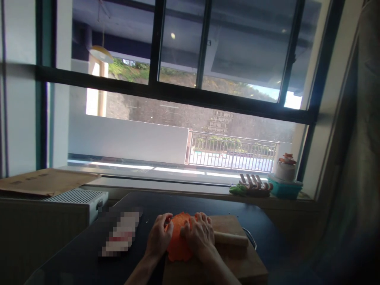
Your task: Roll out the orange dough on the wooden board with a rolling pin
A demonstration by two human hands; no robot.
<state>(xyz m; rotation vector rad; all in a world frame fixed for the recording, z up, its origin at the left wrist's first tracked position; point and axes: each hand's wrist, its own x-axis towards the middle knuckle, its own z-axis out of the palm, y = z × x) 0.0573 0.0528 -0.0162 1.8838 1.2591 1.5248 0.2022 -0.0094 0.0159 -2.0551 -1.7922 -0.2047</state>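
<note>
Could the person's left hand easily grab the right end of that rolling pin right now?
Probably not easily: the right hand lies across the rolling pin, between the left hand and that end.

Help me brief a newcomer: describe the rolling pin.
Below the window, a dark table holds a wooden board. Across it, partly under the right hand, lies the rolling pin: a pale, round rod, unlike the flat orange sheet at its left end.
</note>
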